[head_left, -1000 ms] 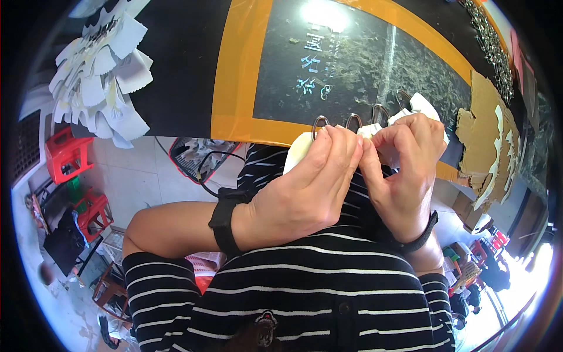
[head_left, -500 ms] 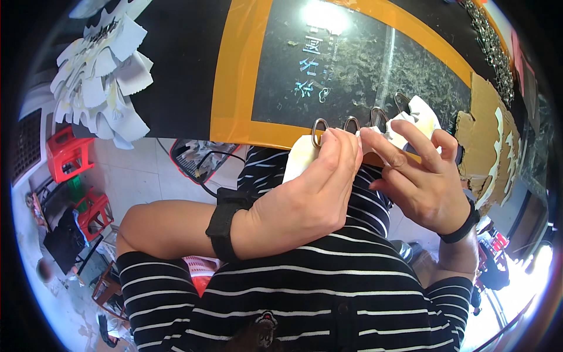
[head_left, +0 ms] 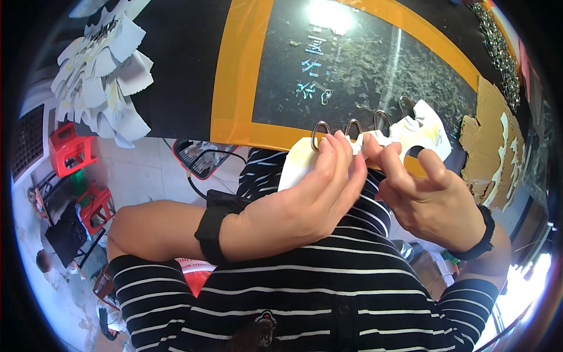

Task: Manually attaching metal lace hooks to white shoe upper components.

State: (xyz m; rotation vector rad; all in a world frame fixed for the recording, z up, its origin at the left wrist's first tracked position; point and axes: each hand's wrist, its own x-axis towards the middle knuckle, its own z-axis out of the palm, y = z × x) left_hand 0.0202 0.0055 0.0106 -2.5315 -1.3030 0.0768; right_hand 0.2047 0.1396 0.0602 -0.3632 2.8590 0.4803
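Observation:
A white fabric-like strip (head_left: 297,163) with faint yellowish patches spans between my hands at the table's near edge. Several oval metal loops (head_left: 315,138) stick up from its far side. Closed around the strip's left part is my left hand (head_left: 296,205), its fingertips just below the two left loops. My right hand (head_left: 431,205) pinches the middle of the strip with thumb and index finger, its other fingers bent. The strip's curled, cut-out right end extends beyond my right fingers. My fingers hide the part between them.
A pile of similar white pieces (head_left: 97,85) lies at the table's far left. The black tabletop (head_left: 179,70) carries a clear-covered panel edged with orange tape (head_left: 234,70). Metal loops (head_left: 498,53) heap at the far right, above torn cardboard (head_left: 484,149). Red stools (head_left: 70,149) stand left.
My right hand has moved slightly right and down, its fingers more curled. More of the strip's right end shows, spread further to the right. My left hand keeps its hold.

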